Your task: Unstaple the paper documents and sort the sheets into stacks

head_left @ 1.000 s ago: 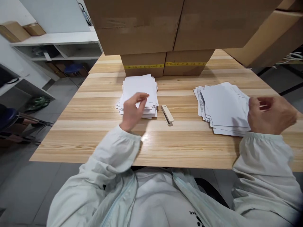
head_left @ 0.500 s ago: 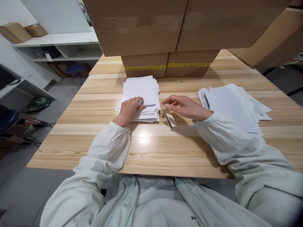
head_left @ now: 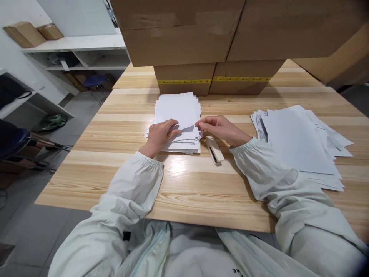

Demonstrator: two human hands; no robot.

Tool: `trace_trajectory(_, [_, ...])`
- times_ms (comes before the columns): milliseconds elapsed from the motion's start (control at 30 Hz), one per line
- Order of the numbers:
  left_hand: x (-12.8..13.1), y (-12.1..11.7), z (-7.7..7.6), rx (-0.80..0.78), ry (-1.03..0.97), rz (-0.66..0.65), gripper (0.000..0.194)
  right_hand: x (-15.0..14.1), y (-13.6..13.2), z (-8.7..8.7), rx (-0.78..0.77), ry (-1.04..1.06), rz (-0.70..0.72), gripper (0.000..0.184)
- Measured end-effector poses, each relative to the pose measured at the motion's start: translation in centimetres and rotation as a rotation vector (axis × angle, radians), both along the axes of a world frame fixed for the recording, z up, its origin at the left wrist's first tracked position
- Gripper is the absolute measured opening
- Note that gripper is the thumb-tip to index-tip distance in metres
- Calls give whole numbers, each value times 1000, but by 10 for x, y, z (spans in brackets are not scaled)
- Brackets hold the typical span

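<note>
A thick, slightly uneven stack of white paper (head_left: 175,104) lies in front of me on the wooden table. On its near left part rests my left hand (head_left: 161,134), thumb and fingers apart, touching the upper sheets. My right hand (head_left: 215,127) is at the stack's right edge, its thumb and forefinger pinched together on the corner of a top sheet. The near edge of that sheet is slightly raised above those below. Just below my right hand a cream stapler (head_left: 215,151) lies on the table, untouched.
A second, fanned-out pile of paper (head_left: 298,140) lies to the right, some sheets printed. Large cardboard boxes (head_left: 184,34) are stacked at the back of the table (head_left: 115,165). Blue stools (head_left: 95,80) and white shelves (head_left: 75,43) stand off to the left.
My right hand has moved left and closed its fingertips on the sheet's corner at the stack's edge. My left hand stays on the stack. The view has shifted slightly.
</note>
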State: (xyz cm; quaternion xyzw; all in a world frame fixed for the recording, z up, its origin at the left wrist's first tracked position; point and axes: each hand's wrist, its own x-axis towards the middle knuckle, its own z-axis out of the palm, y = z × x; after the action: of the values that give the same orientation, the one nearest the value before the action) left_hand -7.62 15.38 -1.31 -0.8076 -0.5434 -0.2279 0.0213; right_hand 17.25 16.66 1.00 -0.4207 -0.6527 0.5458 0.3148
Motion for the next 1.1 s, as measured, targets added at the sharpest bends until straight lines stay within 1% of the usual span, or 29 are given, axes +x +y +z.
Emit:
trace_trajectory(100, [0,-1,-5,57,-57,-7,24,-1,3,-5,21,-10,-8,28])
trace_trajectory(233, [4,-5,-10,163,-155,25,34,-1,6,-13,69,-16,-3,28])
trace_trajectory(333, [8,-9,-9,194,-213,81,42,-1,7,-17,66,-30,-17,23])
trace_trajectory(433, [8,-12,-4,180,-229,148,46,-3,6,-17,58,-47,-26,17])
trace_trajectory(467, [8,-12,-3,169,-229,152,47,-3,5,-17,56,-48,-25,16])
trace_trajectory(533, [7,-12,-2,125,-217,124,44,-4,4,-15,54,-42,-26,15])
trace_trajectory(633, [7,-13,-1,24,-166,66,34,-4,2,-13,72,-42,-26,16])
trace_trajectory(700, [9,-14,0,-18,-134,59,28,-4,1,-10,105,-68,-25,19])
trace_trajectory(733, [9,-15,0,-30,-118,60,29,-4,0,-9,121,-86,-19,21])
trace_trajectory(833, [10,-15,0,-49,-77,65,42,-4,-1,-6,155,-124,9,29])
trace_trajectory(933, [9,-12,-1,-47,-46,77,42,-5,-1,-7,162,-130,15,33])
trace_trajectory(1000, [9,-10,-2,-39,-17,78,39,-4,0,-10,155,-122,-12,30])
trace_trajectory(1100, [10,-10,-4,-19,24,68,35,-2,3,-16,151,-113,-35,22])
